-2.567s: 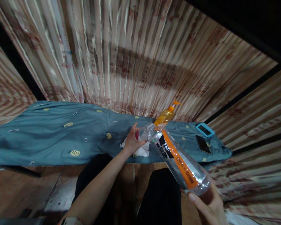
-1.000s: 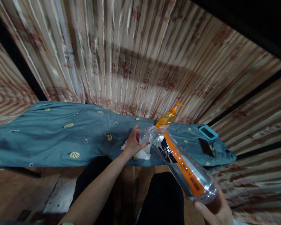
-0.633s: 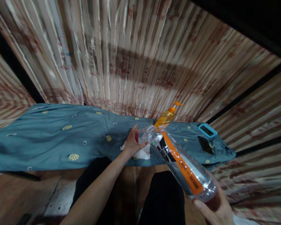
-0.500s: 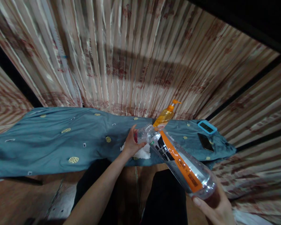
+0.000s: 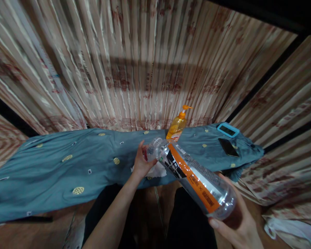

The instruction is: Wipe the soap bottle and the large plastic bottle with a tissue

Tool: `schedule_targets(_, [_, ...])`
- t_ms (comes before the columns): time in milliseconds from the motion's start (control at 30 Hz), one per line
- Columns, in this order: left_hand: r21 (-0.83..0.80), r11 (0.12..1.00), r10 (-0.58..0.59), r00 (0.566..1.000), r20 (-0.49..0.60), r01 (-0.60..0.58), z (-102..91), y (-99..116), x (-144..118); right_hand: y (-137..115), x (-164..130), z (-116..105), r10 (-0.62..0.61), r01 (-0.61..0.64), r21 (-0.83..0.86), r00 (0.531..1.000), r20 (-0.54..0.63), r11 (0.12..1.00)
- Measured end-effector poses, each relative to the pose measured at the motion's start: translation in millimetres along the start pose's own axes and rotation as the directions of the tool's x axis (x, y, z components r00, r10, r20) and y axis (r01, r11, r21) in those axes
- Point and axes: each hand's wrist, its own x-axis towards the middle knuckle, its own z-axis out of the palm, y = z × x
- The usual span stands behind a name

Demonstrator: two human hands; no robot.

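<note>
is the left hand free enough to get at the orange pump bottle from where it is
Probably not at once. The left hand is closed around a small thing at the mouth of the clear bottle, whose neck lies across the path to the pump bottle just behind.

The view swung: the cloth-covered surface (image 5: pixel 54 169) tilted and more floor appeared at lower right, with a white bag (image 5: pixel 290 230). The right hand (image 5: pixel 235 224) rose further into view under the bottle (image 5: pixel 194 176). The bottle's neck and the left hand (image 5: pixel 141 162) shifted slightly left, over the tissue (image 5: pixel 158 169).
</note>
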Motion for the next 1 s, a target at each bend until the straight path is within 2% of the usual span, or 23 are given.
schedule_targets(100, [-0.006,1.000,-0.025,1.000,0.010,0.026,-0.6,3,-1,-2,0,3,0.019,-0.019,0.021,1.000,-0.024,1.000])
schedule_targets(233, [0.001,1.000,-0.025,0.999,0.030,0.025,-0.6,5,-1,-8,-2,14,0.068,-0.046,0.134,0.984,-0.165,0.990])
schedule_targets(300, [0.007,1.000,-0.023,0.999,0.029,0.023,0.1,4,-1,-9,-4,16,0.102,-0.067,0.181,0.977,-0.186,0.981])
schedule_targets(433, [0.019,0.999,-0.028,0.999,0.023,0.028,1.1,2,-2,-4,-6,10,0.136,-0.122,0.151,0.987,-0.083,0.981])
schedule_targets(567, [0.044,0.999,-0.001,0.999,0.052,-0.001,0.0,1,-2,6,-4,1,0.006,-0.008,0.070,1.000,0.029,0.998])
schedule_targets(667, [0.067,0.998,-0.004,0.998,0.066,-0.001,-0.9,2,-2,11,-4,-1,-0.009,0.007,0.058,0.999,0.043,0.998])
schedule_targets(867, [0.058,0.998,-0.012,0.998,0.058,0.008,-0.8,4,-2,12,-4,-3,0.037,-0.044,0.131,0.998,0.056,0.990])
schedule_targets(1000, [0.063,0.998,-0.023,0.998,0.060,0.020,-1.5,6,-4,7,-3,-5,0.064,-0.070,0.058,0.992,0.108,0.996])
